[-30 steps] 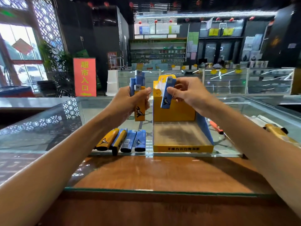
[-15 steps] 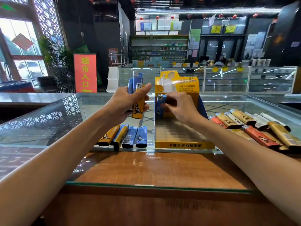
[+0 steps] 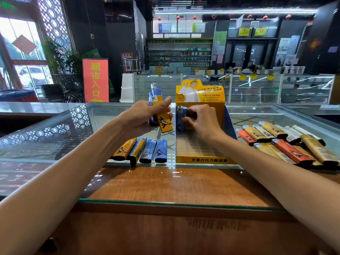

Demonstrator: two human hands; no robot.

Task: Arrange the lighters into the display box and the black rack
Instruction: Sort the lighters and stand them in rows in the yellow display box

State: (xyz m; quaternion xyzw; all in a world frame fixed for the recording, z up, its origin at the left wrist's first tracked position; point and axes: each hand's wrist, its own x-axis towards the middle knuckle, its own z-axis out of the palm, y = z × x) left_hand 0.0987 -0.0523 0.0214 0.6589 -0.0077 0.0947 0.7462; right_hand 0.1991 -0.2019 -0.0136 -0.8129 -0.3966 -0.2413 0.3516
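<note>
Now that the right hand [image 3: 202, 122] has lowered its pinched blue lighter [image 3: 181, 116] upright into the back left corner of the display box [image 3: 204, 160], filling has begun, while the left hand [image 3: 145, 116] grips spare lighters [image 3: 164, 121] just beside it.

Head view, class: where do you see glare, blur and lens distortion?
Head view: window light reflects off the glass counter; the wide lens bows its edges; the display box floor looks smeared; the blue lighter in the right hand is sharp.
</note>
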